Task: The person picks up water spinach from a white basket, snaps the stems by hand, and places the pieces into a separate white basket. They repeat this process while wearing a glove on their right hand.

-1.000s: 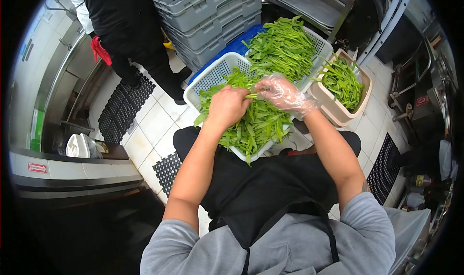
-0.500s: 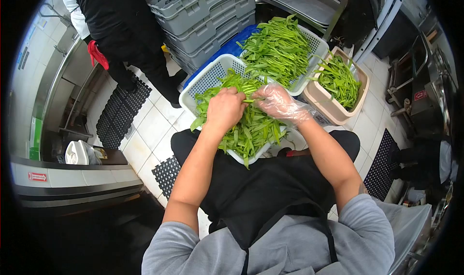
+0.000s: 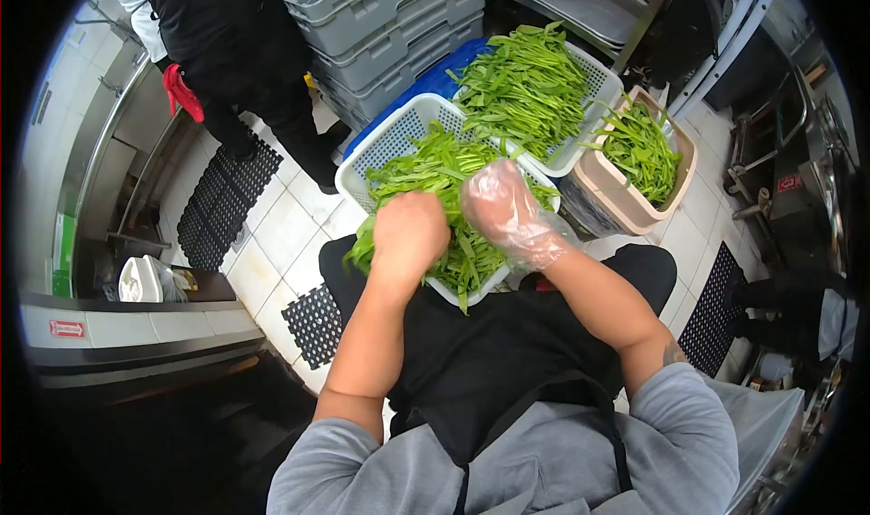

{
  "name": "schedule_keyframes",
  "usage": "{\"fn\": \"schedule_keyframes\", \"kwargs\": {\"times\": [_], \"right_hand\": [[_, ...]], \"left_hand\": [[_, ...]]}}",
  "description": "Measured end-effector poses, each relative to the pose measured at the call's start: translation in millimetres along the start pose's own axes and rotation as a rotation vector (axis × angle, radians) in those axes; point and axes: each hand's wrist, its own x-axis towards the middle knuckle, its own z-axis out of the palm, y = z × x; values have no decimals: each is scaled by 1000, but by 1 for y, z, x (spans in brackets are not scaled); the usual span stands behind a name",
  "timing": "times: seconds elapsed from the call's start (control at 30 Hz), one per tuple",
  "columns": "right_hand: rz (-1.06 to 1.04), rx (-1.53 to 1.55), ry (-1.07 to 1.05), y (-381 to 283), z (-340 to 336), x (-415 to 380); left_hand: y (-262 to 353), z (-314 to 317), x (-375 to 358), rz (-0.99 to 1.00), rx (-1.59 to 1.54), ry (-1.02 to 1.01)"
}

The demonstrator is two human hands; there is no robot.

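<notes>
My bare left hand (image 3: 410,232) is curled over leafy green stems, with long leaves sticking out on its left side; its fingertips are hidden. My right hand (image 3: 504,205), in a clear plastic glove, is closed with its back towards me, so what it holds is out of sight. Both hands are over a white perforated basket (image 3: 370,160) between my knees, heaped with long-leaved greens (image 3: 435,163). Just behind it, a second white basket (image 3: 600,78) holds a thick pile of the same greens (image 3: 526,89).
A beige bin (image 3: 625,198) with leaves and stems (image 3: 642,153) stands on the right. Grey dish racks (image 3: 385,39) are stacked behind a blue surface (image 3: 430,85). At the left stands another person (image 3: 236,44) in black, near a black rubber mat (image 3: 227,202).
Both hands have come down nearer to me and turned knuckles up. The stem seen between them earlier is now out of sight. Leaves now hang beside my left hand.
</notes>
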Motion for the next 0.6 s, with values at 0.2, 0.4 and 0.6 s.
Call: {"fn": "schedule_keyframes", "kwargs": {"times": [0.2,0.4,0.6], "right_hand": [[94,369,118,29,0,50],[197,267,-90,58,39,90],[172,-106,-342,52,68,75]], "left_hand": [[-55,-13,-42,-228,-331,188],[-90,5,-57,-307,-594,174],[-99,29,-57,-257,-882,220]]}}
